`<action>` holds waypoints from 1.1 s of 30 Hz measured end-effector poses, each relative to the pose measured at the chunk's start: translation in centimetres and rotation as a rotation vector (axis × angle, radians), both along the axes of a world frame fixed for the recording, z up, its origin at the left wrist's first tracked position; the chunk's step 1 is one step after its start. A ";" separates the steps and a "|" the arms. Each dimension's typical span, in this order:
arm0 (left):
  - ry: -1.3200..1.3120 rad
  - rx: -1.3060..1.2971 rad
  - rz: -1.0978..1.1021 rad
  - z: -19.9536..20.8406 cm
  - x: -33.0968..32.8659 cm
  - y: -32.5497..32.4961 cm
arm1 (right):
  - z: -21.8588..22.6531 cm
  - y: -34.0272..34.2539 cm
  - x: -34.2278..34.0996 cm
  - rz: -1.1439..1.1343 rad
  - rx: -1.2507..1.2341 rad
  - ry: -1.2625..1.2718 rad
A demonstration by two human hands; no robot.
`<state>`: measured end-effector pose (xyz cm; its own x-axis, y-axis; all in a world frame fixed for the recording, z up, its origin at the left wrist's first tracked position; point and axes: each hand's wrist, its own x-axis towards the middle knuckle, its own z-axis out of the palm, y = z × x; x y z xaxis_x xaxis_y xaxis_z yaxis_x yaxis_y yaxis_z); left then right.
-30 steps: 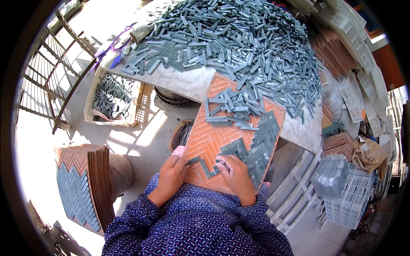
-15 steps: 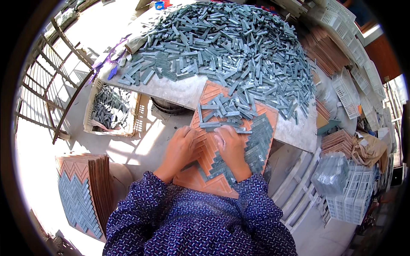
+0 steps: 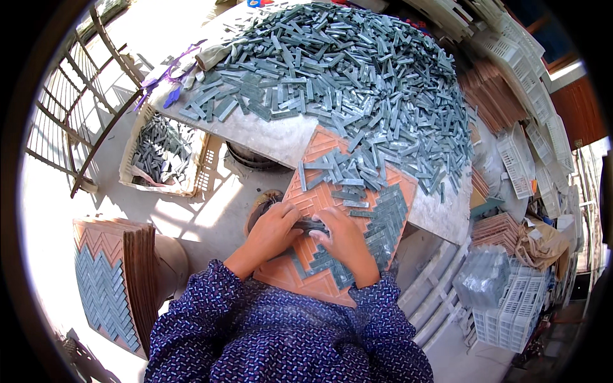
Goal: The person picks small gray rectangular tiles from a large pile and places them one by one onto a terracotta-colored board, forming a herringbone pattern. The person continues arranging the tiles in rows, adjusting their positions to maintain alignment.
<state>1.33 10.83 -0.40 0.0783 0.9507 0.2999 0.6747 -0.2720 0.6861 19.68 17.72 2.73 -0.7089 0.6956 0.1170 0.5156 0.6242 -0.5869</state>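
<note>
An orange herringbone template board (image 3: 319,145) lies tilted in front of me, its far end on the table. Dark grey-green stone strips (image 3: 387,220) fill slots along its right side. Low over its middle, a few stone strips (image 3: 311,225) are held between my two hands. My left hand (image 3: 276,228) closes on their left end with bent fingers. On their right end are the thumb and fingers of my right hand (image 3: 345,237). My fingers partly hide the held strips. Just beyond my hands, a loose heap of strips (image 3: 348,169) rests on the board.
A huge pile of strips (image 3: 357,64) covers the table (image 3: 274,137). At left stand a cream crate (image 3: 131,169) of strips and a stack of boards (image 3: 137,274), the front one partly filled. Plastic crates (image 3: 511,306) and more boards (image 3: 491,96) crowd the right. A shoe (image 3: 258,207) shows below.
Both hands have drawn nearer to me, now with a few strips gripped between them. The row of strips by my fingertips is partly gone. The view has shifted slightly.
</note>
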 end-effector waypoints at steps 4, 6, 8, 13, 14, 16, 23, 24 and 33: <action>-0.151 -0.051 0.115 -1.3 -0.6 -1.8 | -0.1 -0.3 0.1 -0.077 -0.042 0.109; -0.170 -0.054 0.153 -0.6 -0.6 -1.8 | -0.3 0.0 -0.3 -0.044 -0.009 0.102; -0.155 -0.025 0.165 -0.5 -0.4 -1.7 | -0.9 0.3 -0.6 0.052 -0.006 0.025; -0.092 -0.001 0.123 -0.3 0.8 -1.3 | -0.1 -0.4 0.9 -0.294 -0.179 0.191; -0.061 0.032 0.096 -0.1 1.1 -0.8 | 0.0 -0.6 1.5 -0.357 -0.243 0.232; -0.009 0.029 0.068 -0.2 1.2 -0.5 | -0.5 -1.9 2.2 -0.398 -0.333 0.312; -0.060 -0.079 0.125 -0.6 -0.9 -3.0 | -0.6 -7.8 1.8 -0.267 -0.263 0.137; -0.086 -0.123 0.138 -0.4 -1.3 -4.0 | -1.0 -8.3 1.4 -0.230 -0.255 0.111; -0.038 -0.155 0.171 0.2 -1.1 -6.9 | -1.4 -8.6 0.7 -0.186 -0.164 0.014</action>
<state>0.27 3.89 -0.17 -0.0967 0.9841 0.1487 0.6746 -0.0450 0.7368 20.34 9.08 1.37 -0.5657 0.8246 0.0006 0.6039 0.4148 -0.6806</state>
